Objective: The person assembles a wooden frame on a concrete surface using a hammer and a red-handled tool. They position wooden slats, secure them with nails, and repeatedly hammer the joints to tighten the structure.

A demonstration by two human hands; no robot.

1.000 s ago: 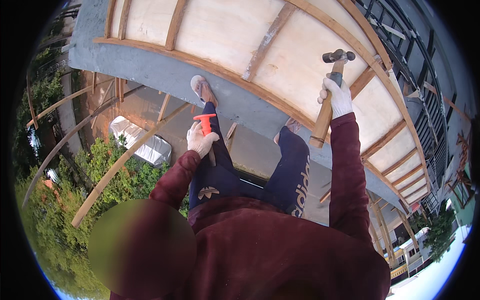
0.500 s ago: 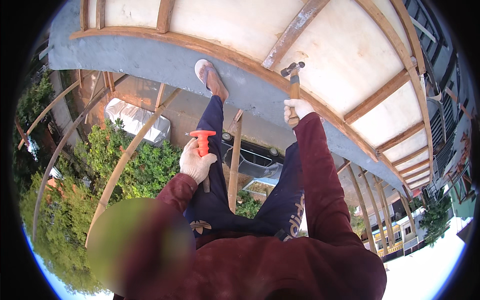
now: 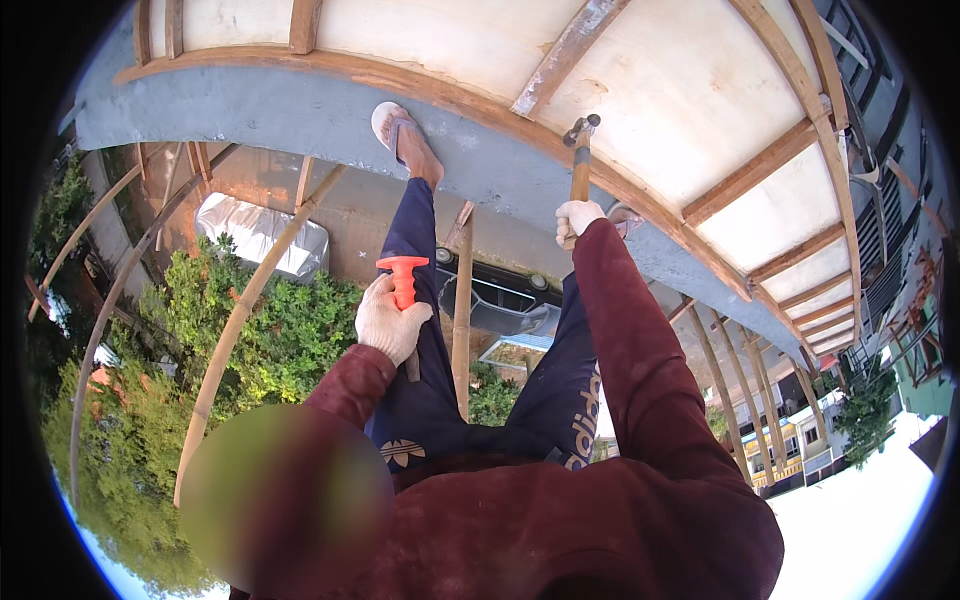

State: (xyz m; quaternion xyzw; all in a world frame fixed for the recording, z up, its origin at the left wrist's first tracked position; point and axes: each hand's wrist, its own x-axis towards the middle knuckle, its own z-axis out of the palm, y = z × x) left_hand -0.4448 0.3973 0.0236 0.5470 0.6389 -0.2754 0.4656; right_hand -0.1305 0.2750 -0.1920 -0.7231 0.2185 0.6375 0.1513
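Apparently preparing to strike: gripping orange-handled chisel (image 3: 404,286) in left hand (image 3: 391,320), hammer (image 3: 581,172) in right hand (image 3: 577,221). Likely next: seat chisel first.

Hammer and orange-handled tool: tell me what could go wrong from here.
The right hand might lose the hammer, which could drop past the ledge toward the car below.
An off-centre blow on the orange-handled tool might catch the left hand, gripping just beneath its flange.
The open sandal leaves toes exposed and might slip.
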